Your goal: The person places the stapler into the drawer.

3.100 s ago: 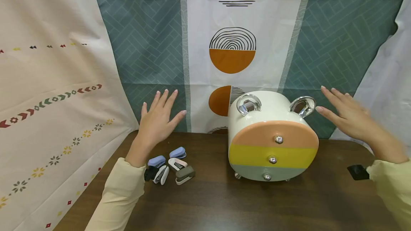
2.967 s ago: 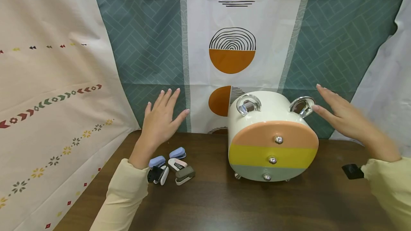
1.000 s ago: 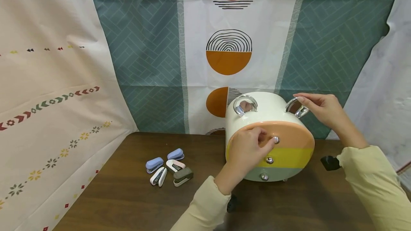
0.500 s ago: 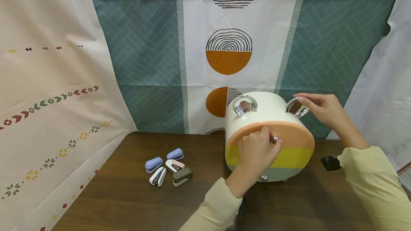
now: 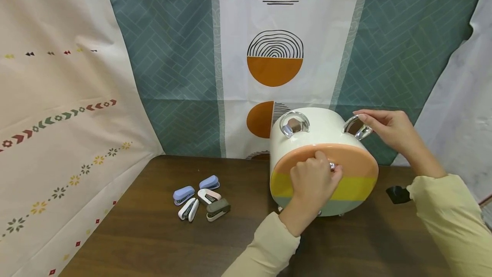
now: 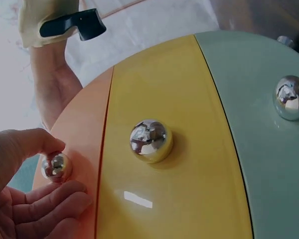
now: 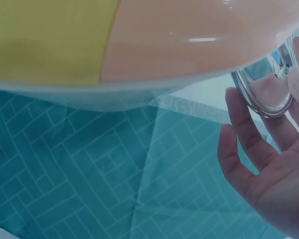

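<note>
Cabinet [image 5: 355, 173]: standing on the table [image 5: 153, 234], right of centre, near the far hanging cloth [image 5: 234, 54].
Left hand [image 5: 313, 178]: thumb and fingers pinching the top knob [image 5: 332, 166], on the orange band [image 5: 357, 159].
Right hand [image 5: 397, 131]: pinching the shiny ear [image 5: 353, 126] at the cabinet's right.
Staplers [image 5: 208, 196]: five I can count, bunched together well off left.

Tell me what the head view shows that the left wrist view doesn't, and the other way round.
Only the head view: five small blue, white, pinkish and grey plastic staplers and two chrome ear-shaped handles.
Only the left wrist view: the round chrome knob on the glossy yellow panel.
Both: the left hand, pinching the shiny metal knob on the orange panel.
</note>
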A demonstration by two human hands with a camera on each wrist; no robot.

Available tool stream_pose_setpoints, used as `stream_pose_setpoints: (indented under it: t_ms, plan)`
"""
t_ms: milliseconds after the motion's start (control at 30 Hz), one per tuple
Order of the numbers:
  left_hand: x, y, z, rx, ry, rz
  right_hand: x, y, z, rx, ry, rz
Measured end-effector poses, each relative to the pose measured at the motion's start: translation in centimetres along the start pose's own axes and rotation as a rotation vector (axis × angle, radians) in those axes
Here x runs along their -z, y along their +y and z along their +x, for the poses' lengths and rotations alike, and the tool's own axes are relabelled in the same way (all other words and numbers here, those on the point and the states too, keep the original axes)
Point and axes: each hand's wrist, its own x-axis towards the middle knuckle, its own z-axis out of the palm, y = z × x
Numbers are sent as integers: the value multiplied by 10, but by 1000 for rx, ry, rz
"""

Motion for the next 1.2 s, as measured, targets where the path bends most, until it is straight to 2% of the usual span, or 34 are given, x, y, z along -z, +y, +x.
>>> stream_pose_setpoints:
  t_ms: [100, 200, 300, 467, 767, 967, 1200]
  plan:
    - [-2, 0, 1, -10, 40, -4, 3, -1, 1, -3, -33, -17]
    - [-3, -1, 2, -23, 71, -5, 9, -1, 3, -9, -101, -52]
    - [-2, -1, 2, -33, 94, -2, 16, 1, 7, 7, -171, -81]
    - [4, 0, -1, -62, 132, 15, 24, 5, 11, 52, -237, -70]
    - [23, 2, -12, -120, 133, 19, 30, 7, 16, 82, -330, -43]
    - [32, 3, -21, -145, 130, 6, 32, 10, 18, 106, -366, -45]
    - [37, 4, -27, -160, 160, 38, 28, 13, 16, 104, -344, -54]
